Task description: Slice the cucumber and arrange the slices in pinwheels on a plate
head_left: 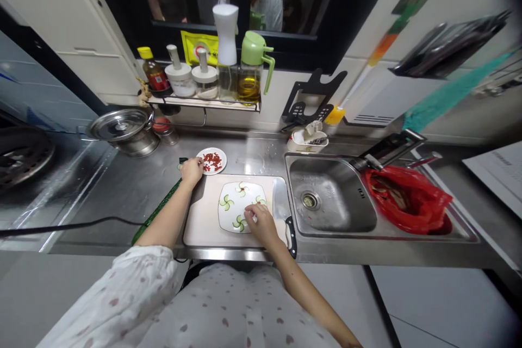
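plate (242,206) lies partly beneath the right hand (261,222)

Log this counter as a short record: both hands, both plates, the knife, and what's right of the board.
Left hand: at the left edge of the small plate
Right hand: over the right side of the larger plate; contact unclear
Small plate: red pieces
Larger plate: four green pinwheel shapes; lies on the cutting board
Knife: broad-bladed, on the board's right side
Right of board: sink basin, then red bag
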`<state>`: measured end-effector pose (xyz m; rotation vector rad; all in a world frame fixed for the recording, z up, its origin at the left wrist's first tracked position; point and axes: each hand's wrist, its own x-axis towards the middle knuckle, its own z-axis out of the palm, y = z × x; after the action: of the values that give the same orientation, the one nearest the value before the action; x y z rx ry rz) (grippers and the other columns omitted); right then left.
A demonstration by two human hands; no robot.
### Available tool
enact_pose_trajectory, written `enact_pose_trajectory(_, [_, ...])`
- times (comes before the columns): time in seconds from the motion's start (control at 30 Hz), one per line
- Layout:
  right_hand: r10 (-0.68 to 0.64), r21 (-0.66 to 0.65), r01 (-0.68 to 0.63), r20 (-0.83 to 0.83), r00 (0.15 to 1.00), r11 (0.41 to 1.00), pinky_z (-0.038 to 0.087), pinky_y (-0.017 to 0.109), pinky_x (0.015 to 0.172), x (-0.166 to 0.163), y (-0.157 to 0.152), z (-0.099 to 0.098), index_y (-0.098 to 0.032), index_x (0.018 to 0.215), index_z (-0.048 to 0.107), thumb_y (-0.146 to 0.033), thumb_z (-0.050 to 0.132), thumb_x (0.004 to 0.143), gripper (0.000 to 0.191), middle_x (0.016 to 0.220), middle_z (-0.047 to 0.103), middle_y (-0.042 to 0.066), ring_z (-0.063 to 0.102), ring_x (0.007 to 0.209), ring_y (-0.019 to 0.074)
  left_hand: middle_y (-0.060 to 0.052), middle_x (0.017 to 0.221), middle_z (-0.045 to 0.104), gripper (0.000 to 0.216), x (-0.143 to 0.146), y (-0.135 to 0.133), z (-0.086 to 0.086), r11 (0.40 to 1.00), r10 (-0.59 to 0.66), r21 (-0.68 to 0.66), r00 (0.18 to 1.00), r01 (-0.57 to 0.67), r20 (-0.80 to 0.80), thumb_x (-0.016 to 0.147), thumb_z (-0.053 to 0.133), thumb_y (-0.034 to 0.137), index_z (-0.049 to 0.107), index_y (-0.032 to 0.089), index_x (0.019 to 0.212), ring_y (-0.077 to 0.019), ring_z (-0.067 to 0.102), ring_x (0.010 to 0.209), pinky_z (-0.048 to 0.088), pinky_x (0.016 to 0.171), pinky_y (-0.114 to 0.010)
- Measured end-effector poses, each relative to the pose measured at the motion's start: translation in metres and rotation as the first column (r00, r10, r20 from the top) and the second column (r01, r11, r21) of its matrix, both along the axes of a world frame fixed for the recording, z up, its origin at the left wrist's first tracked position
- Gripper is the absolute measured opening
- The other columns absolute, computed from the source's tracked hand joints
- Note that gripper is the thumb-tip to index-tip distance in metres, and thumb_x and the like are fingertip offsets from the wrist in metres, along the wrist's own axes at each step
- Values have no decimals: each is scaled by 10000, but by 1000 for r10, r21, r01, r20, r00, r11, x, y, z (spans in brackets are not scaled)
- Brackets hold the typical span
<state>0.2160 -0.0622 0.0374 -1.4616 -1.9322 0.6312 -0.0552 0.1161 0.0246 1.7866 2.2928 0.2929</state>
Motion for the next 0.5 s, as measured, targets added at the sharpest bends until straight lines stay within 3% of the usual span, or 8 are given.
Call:
enact_pose_trajectory(0.17, [-19,-5,19,-5,1000,1000,447,348,803,3,1,1,-210,897,634,-242,483,909,155,752,602,35,552,793,202,-115,1103,688,279,-3,16,0,994,-86,-69,992,79,-96,853,499,305,709,258,1031,-290,604,1044,407,875,-396])
enact_pose_trajectory(0.37, [-40,-12,40,-12,999,999,445,357,861,9,0,0,-213,899,637,-235,485,910,153,729,595,28,556,813,204,-141,1083,693,292,4,27,-3,988,-86,-135,987,67,-134,850,491,336,721,229,995,-308,606,1038,392,892,-418])
enact_pose_trajectory(0.5, [-58,-35,58,10,998,998,445,325,779,13,-2,-2,-207,893,638,-241,495,905,147,763,613,39,554,803,202,-154,1101,687,323,7,28,-6,984,-104,-161,982,78,-159,842,478,334,722,215,1016,-318,602,1036,386,893,-435])
